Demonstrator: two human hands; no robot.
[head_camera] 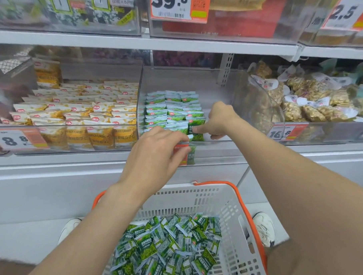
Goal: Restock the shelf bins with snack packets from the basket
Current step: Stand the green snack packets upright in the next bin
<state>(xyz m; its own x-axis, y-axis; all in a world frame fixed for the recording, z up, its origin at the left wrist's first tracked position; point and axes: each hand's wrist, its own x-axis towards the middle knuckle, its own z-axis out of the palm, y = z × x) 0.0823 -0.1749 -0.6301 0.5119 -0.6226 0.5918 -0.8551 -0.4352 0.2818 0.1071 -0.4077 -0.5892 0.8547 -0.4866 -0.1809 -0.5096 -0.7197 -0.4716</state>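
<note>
Both arms reach over the basket [231,197] into the middle clear bin [216,88]. The right hand [219,119], knuckles curled, pinches a front-row green packet [197,135] with forefinger and thumb. The left hand [154,157] hooks bent fingers over the front wall; whether it grips anything is unclear. Loose green packets [166,246] fill the basket, and yellow packets [81,112] sit in the bin to the left.

the left hand [156,157] covers most of an orange price tag [181,158]; the basket [200,199] runs off the bottom edge.
</note>
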